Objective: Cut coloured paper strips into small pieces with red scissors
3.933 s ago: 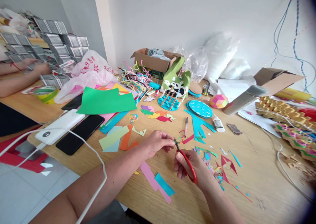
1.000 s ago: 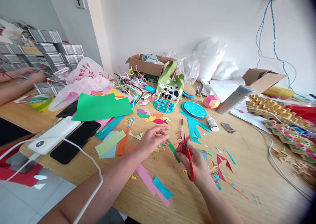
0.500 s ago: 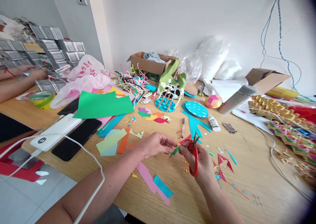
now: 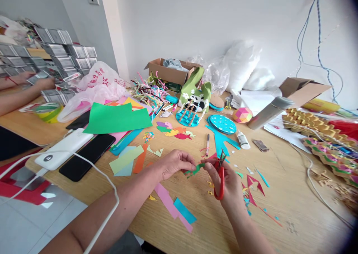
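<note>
My left hand (image 4: 176, 164) pinches one end of a small green paper cut-out (image 4: 197, 169) above the middle of the table. My right hand (image 4: 228, 181) holds red-handled scissors (image 4: 219, 183), with the blades pointing up and away from the paper. The thumb and finger of that hand are at the right end of the green piece. Beyond my hands lie several paper fish (image 4: 183, 136) in different colours. Yellow paper scraps (image 4: 210, 192) lie beneath the right hand, and red scraps (image 4: 254, 185) to its right.
Pink paper strips (image 4: 170, 203) and a black phone (image 4: 86, 157) lie left, near a white power bank (image 4: 63, 149) with a looping cable. A glue bottle (image 4: 242, 140), a pen (image 4: 207, 145) and a steel flask (image 4: 270, 113) stand or lie beyond. A co-worker's hands (image 4: 41, 83) handle grey packs far left.
The green paper has come into fuller view, stretched between my fingertips. My left hand has shifted slightly left, and the scissors stay in my right hand.
</note>
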Demonstrator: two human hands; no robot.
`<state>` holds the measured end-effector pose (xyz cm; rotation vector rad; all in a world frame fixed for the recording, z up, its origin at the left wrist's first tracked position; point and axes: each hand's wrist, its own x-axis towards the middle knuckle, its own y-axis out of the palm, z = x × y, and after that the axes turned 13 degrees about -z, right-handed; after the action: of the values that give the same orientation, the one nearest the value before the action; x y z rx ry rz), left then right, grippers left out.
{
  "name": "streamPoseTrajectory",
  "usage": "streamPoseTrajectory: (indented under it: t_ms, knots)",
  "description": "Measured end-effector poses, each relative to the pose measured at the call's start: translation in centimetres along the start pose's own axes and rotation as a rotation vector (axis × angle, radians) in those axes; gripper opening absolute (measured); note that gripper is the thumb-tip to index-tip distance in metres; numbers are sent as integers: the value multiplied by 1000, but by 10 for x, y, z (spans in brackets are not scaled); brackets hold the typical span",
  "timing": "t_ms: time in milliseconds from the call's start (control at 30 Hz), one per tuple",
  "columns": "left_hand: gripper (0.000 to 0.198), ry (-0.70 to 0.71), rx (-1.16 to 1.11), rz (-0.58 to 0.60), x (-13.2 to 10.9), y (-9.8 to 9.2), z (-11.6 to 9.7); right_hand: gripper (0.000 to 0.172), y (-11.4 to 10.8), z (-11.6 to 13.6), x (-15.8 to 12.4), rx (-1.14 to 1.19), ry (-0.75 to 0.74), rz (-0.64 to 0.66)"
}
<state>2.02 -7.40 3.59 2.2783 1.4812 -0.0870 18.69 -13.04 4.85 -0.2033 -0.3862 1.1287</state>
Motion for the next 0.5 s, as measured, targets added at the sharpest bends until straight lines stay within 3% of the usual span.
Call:
streamPoseTrajectory:
  t_ms: [133, 367, 500]
  knots:
    - [23, -2, -193, -175, 4, -1, 1, 37, -5, 3, -2, 31, -6, 28]
    - [24, 12, -394, -265, 7, 2, 3, 42, 7, 0, -11, 108, 251, 491]
    - [25, 25, -422, -307, 5, 5, 3, 45, 11, -1, -14, 87, 321, 556]
